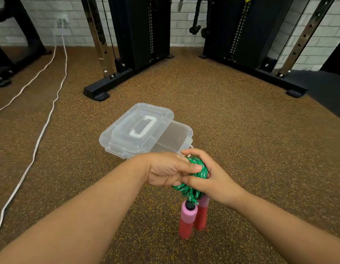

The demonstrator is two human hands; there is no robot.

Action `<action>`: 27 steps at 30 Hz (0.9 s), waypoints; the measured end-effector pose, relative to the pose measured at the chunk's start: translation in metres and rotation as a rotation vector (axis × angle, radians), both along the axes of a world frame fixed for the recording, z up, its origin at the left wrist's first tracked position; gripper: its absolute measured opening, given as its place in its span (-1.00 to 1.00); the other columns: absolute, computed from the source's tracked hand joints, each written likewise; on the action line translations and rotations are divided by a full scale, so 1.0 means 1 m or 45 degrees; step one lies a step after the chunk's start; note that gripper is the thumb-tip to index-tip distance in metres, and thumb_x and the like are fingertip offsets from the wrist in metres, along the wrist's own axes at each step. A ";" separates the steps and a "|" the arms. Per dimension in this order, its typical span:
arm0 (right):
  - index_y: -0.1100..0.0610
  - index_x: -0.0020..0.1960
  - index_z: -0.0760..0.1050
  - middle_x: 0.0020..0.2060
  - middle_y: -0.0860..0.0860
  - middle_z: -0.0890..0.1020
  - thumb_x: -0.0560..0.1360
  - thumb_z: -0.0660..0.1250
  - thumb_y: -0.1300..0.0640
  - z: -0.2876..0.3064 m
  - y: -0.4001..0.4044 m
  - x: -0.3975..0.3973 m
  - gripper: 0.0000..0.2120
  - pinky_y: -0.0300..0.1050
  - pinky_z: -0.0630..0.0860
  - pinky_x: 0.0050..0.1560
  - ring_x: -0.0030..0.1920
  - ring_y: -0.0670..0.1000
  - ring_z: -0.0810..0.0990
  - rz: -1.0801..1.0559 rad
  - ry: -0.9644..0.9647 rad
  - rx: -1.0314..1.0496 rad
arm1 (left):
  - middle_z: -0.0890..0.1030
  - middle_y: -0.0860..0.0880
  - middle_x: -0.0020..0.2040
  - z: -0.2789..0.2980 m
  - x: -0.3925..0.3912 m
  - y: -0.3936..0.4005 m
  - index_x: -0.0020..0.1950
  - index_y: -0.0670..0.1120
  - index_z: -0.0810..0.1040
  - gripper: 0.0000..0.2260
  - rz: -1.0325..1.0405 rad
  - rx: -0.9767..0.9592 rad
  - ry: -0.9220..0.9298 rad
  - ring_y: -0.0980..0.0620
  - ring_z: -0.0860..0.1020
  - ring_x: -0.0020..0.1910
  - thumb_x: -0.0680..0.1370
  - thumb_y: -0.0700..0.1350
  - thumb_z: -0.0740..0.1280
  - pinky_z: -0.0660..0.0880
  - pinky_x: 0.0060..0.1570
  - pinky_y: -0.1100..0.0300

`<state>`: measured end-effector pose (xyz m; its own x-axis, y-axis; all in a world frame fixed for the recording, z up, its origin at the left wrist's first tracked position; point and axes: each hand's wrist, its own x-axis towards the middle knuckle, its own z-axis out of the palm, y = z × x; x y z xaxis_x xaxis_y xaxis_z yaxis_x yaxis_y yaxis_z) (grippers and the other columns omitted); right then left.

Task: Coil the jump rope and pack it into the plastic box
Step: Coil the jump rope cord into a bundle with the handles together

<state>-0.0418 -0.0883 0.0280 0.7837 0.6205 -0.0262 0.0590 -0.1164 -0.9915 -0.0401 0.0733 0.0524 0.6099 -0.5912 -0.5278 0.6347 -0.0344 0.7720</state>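
Both hands, the left hand (165,169) and right hand (209,178), clasp the soft, springy green jump rope (198,171) bundle just near of the open plastic box (176,138) on the floor, foam handles (192,218) dangling; best gripped around the coils, likely to unravel.

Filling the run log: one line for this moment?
rope: coiled, in both hands | handles: hanging | box: on floor, lid askew | packed: no

Both forearms extended, left hand (166,169) and right hand (209,175) clasped together
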 end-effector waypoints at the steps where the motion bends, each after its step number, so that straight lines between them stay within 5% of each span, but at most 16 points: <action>1: 0.07 0.26 0.41 -0.18 0.01 0.56 0.41 0.40 0.40 0.000 0.000 0.001 -0.51 -0.30 0.48 -0.20 -0.22 -0.11 0.50 0.007 -0.005 0.020 | 0.65 0.02 -0.10 -0.001 0.000 0.000 0.02 -0.11 0.54 -0.88 0.016 -0.003 -0.010 0.17 0.60 -0.16 0.60 -0.17 0.22 0.48 -0.12 0.33; 9: 0.20 0.08 0.44 -0.28 0.04 0.53 0.36 0.36 0.32 -0.002 -0.005 0.003 -0.69 -0.26 0.45 -0.30 -0.30 -0.07 0.47 -0.018 0.076 0.077 | 0.63 -0.06 -0.19 0.005 -0.002 0.003 -0.07 -0.17 0.58 -0.69 0.052 -0.160 0.162 0.16 0.61 -0.30 0.63 -0.15 0.06 0.53 -0.24 0.33; 13: 0.13 0.06 0.44 -0.24 0.09 0.53 0.35 0.39 0.28 -0.004 -0.002 0.005 -0.69 -0.16 0.45 -0.27 -0.24 0.00 0.47 -0.128 0.140 0.094 | 0.60 -0.04 -0.14 0.003 0.002 -0.003 -0.05 -0.12 0.57 -0.89 0.136 0.079 -0.059 0.17 0.60 -0.22 0.57 -0.17 0.25 0.52 -0.10 0.34; 17: 0.11 0.03 0.46 -0.25 0.05 0.55 0.44 0.37 0.31 -0.005 -0.003 0.008 -0.78 -0.15 0.48 -0.27 -0.24 -0.01 0.51 -0.250 0.143 0.083 | 0.65 -0.02 -0.36 0.003 0.008 -0.004 -0.21 -0.13 0.60 -0.93 0.349 0.357 -0.293 0.15 0.62 -0.38 0.46 -0.16 0.42 0.56 -0.33 0.34; 20: 0.08 -0.02 0.46 -0.28 0.04 0.57 0.47 0.30 0.32 -0.006 0.000 0.008 -0.82 -0.16 0.51 -0.36 -0.30 -0.04 0.57 -0.409 0.197 0.103 | 0.63 -0.05 -0.32 0.004 0.012 0.001 -0.18 -0.15 0.59 -0.91 0.520 0.369 -0.408 0.09 0.60 -0.35 0.40 -0.22 0.48 0.57 -0.23 0.26; 23: 0.03 -0.07 0.46 -0.28 0.08 0.55 0.47 0.26 0.33 -0.004 0.004 0.010 -0.79 -0.10 0.48 -0.38 -0.34 0.00 0.55 -0.527 0.215 0.121 | 0.55 -0.04 -0.05 0.002 0.009 0.004 0.07 -0.08 0.53 -0.67 0.360 0.468 -0.469 0.09 0.53 -0.07 0.36 -0.27 0.49 0.46 0.03 0.23; 27: 0.04 -0.06 0.43 -0.31 0.06 0.53 0.47 0.22 0.36 0.003 0.007 0.013 -0.78 -0.10 0.46 -0.45 -0.39 -0.06 0.52 -0.551 0.102 0.056 | 0.50 -0.12 0.24 -0.002 0.002 -0.005 0.44 -0.08 0.21 -0.16 0.072 0.530 -0.421 -0.02 0.52 0.21 0.21 -0.23 0.50 0.46 0.25 0.07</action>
<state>-0.0292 -0.0812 0.0306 0.9682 0.2376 -0.0783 -0.0630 -0.0713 -0.9955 -0.0384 0.0687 0.0506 0.8081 -0.3345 -0.4849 0.3696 -0.3531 0.8595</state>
